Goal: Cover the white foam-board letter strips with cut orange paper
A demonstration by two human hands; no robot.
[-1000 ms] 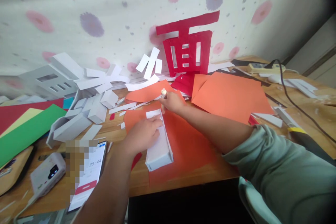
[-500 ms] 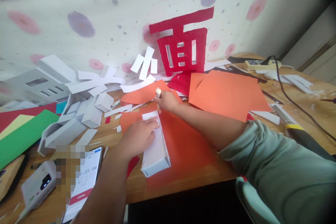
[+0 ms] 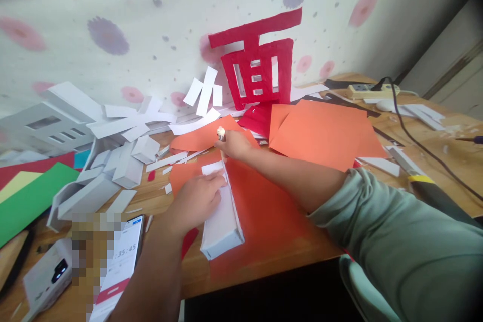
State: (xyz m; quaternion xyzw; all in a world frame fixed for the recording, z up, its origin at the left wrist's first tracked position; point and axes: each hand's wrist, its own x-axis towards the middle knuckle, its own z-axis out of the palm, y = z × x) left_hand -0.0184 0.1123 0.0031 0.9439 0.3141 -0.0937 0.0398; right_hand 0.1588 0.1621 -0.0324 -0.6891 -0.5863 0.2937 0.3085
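My left hand (image 3: 198,198) lies on top of a long white box (image 3: 222,226), its fingers pressed together across the upper face. Beyond the far end of the box, my right hand (image 3: 236,145) is closed round a small tool with a pale, rounded top (image 3: 221,133); the tool's lower part is mostly hidden by the fingers. The box rests on orange paper (image 3: 264,211) near the table's front edge. Whether the tool touches the box or the paper cannot be made out.
A red cut-out character (image 3: 260,73) stands against the patterned wall. White paper pieces (image 3: 109,163) are heaped at the left, above a phone (image 3: 121,261). Orange sheets (image 3: 328,133) and a black cable (image 3: 415,146) lie to the right.
The view has shifted slightly, moving most things a little left in the picture. Both hands keep nearly the same places, the left on the box and the right round the tool.
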